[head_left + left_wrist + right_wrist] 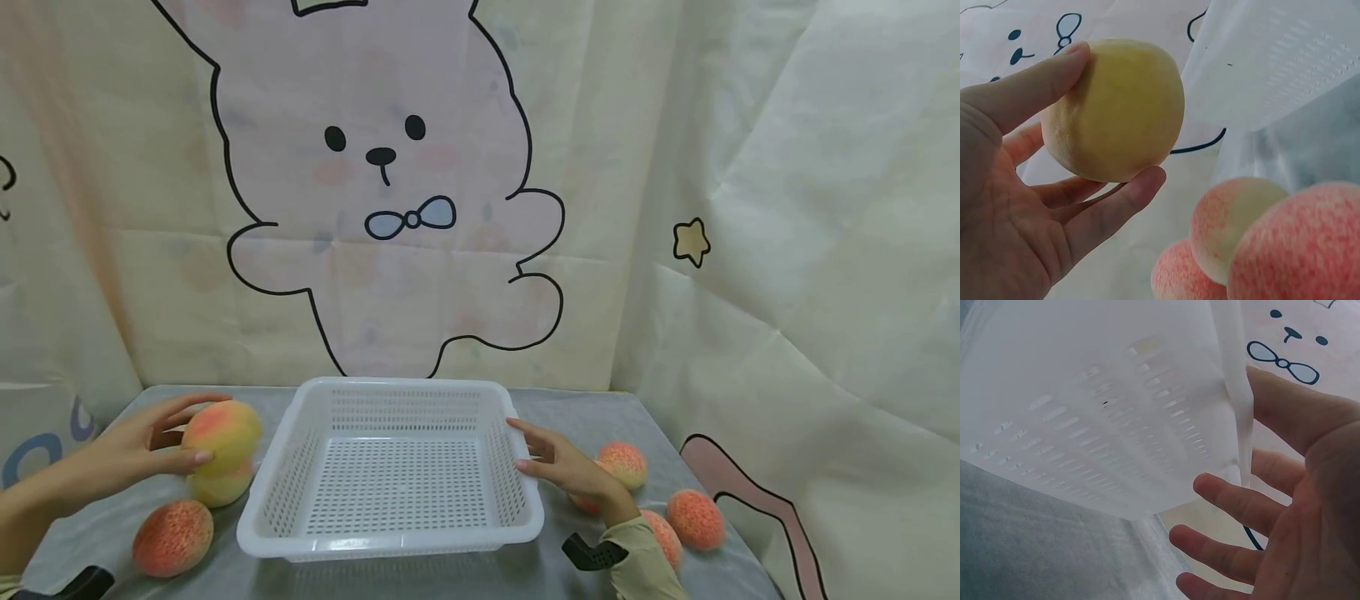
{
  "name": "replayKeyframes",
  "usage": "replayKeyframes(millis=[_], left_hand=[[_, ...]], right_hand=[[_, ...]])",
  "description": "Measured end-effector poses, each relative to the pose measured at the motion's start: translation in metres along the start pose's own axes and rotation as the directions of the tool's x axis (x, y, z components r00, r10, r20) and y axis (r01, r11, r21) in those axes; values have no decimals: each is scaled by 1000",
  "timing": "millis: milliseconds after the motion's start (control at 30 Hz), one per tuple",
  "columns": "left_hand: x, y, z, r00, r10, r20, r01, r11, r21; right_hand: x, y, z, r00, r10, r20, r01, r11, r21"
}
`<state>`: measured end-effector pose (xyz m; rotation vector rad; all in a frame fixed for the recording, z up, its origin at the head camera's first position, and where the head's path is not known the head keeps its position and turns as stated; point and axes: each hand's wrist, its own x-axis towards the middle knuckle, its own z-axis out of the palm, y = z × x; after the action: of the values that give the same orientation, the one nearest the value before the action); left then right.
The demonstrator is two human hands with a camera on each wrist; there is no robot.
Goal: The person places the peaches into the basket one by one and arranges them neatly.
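Note:
My left hand (168, 442) grips a yellow-pink peach (222, 432) between thumb and fingers, just left of a white perforated basket (517, 512). The left wrist view shows the held peach (1113, 109) cupped by my fingers (1041, 84). Under it a second peach (222, 490) lies on the grey cloth, and a third peach (172, 537) sits nearer to me. My right hand (551, 458) is open with straight fingers at the basket's right rim. In the right wrist view the basket wall (1104, 412) sits just before my spread fingers (1235, 500). Nothing lies in the basket.
Several peaches lie right of the basket: one peach (624, 463) behind my right hand, a peach (695, 519) farther right, a peach (666, 540) by my sleeve. A cartoon rabbit curtain (390, 167) hangs behind the grey-covered table (570, 408).

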<state>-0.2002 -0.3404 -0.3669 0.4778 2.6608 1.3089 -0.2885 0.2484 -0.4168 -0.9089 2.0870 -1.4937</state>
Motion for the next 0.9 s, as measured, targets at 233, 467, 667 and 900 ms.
replayKeyframes(millis=[233,467,667,900], left_hand=[[11,15,6,998,37,44,-35,999,-28],[26,27,14,998,37,45,-37,999,6],[35,37,19,995,88,54,-88,996,-4],[47,41,22,986,138,94,-136,990,-20]], right_hand=[[0,0,1,999,25,-21,-26,999,-19],[-1,-2,1,999,36,-30,-37,999,-24],[-2,-4,1,999,26,-30,-27,999,-28],[-2,-6,2,1000,17,-18,-17,999,-29]])
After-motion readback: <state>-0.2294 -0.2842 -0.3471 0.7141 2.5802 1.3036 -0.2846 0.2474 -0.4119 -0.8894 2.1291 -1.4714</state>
